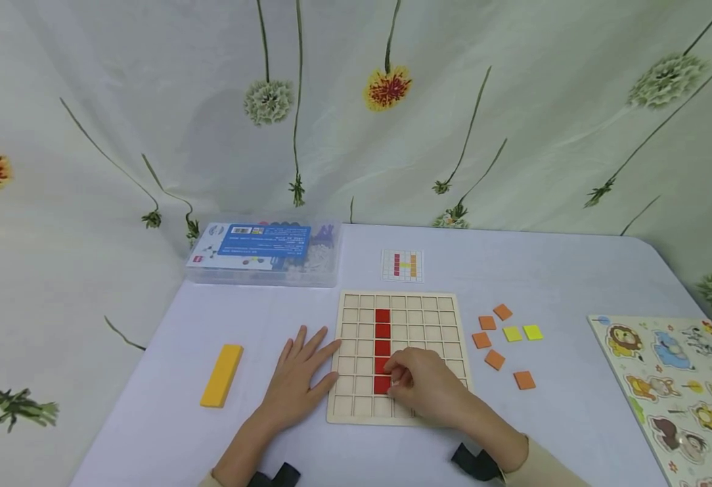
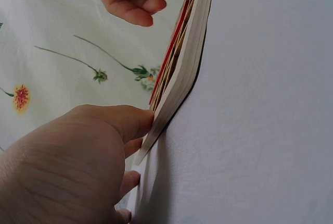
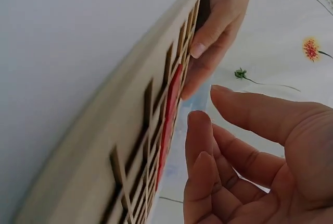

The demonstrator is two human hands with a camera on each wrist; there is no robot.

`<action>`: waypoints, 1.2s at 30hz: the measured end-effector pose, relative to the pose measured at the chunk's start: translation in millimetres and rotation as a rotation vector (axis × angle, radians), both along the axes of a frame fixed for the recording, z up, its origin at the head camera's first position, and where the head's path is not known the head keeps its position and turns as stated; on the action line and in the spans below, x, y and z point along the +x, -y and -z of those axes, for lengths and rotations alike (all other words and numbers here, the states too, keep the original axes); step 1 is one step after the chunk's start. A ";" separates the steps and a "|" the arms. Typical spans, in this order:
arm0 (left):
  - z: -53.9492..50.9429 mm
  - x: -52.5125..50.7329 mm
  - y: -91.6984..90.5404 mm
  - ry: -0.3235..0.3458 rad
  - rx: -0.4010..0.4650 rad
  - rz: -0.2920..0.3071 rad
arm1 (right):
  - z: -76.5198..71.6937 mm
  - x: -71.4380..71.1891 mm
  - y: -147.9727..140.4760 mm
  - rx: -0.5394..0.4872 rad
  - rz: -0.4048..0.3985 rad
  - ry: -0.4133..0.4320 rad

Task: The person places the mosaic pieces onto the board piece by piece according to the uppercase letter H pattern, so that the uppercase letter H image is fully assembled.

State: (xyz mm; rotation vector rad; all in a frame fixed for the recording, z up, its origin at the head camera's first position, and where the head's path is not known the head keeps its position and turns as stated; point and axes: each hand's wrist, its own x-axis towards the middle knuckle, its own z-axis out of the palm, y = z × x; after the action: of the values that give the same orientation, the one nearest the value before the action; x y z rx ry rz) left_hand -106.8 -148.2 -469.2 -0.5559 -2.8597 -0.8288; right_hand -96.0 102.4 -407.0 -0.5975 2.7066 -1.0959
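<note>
A wooden grid board (image 1: 423, 406) lies on the table, with a column of several red square tiles (image 1: 382, 348) set in its cells. My left hand (image 1: 300, 377) rests at the board's left edge, its fingers spread and the fingertips touching the rim. Just above the lower red tiles is my right hand (image 1: 432, 385). In the right wrist view, the right hand's thumb (image 3: 250, 110) and index finger stand slightly apart, the fingers loosely bent, and nothing shows between them. The right hand hides part of the board's lower right cells.
Orange tiles (image 1: 524, 380) and two yellow tiles (image 1: 532, 332) lie right of the board. A pattern card (image 1: 402, 266) lies behind it. At the left are a yellow-orange block (image 1: 222, 376) and a clear plastic box (image 1: 264, 276). An animal picture board (image 1: 673, 399) sits far right.
</note>
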 end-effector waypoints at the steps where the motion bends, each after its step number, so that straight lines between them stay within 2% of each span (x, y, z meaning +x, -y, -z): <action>1: 0.1 0.2 -0.1 -0.001 -0.001 0.000 | -3.0 0.5 -2.9 -0.004 0.008 -0.008; 5: -1.4 1.0 -0.4 0.003 0.007 0.001 | -13.7 -0.8 -23.3 -0.052 0.036 -0.086; 8: -2.3 1.3 -0.2 0.001 0.010 0.001 | -20.5 -3.3 -45.2 -0.111 0.067 -0.197; 12: -1.5 0.7 0.6 -0.003 0.006 0.003 | -27.2 -5.6 -77.1 -0.138 0.182 -0.332; 16: -1.2 0.2 0.8 0.004 0.010 0.006 | -21.6 -7.8 -112.0 -0.136 0.325 -0.364; 18: -1.4 -0.1 0.5 0.006 0.009 0.007 | -9.0 -11.8 -132.5 -0.125 0.399 -0.358; 22: -1.4 -0.2 -0.2 0.021 0.009 0.004 | 25.2 -24.9 -174.6 -0.070 0.531 -0.352; 24: -1.3 0.0 -0.4 0.021 0.010 0.003 | 33.7 -29.1 -187.7 -0.065 0.575 -0.332; 27: -1.4 0.5 -0.7 0.012 0.016 0.004 | 27.7 -27.0 -192.1 -0.094 0.613 -0.263; 31: -1.8 0.5 -0.5 0.012 0.015 0.003 | 17.9 -21.7 -189.9 -0.084 0.666 -0.155; 36: -2.4 -0.2 -0.4 0.043 0.010 0.001 | 18.5 -19.8 -194.0 -0.072 0.734 -0.034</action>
State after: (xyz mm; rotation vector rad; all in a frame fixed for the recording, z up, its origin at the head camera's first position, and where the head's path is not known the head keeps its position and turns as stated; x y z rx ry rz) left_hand -107.0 -147.7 -466.8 -0.5453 -2.8927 -0.8646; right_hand -115.8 296.3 -425.6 0.4277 2.9918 -1.3214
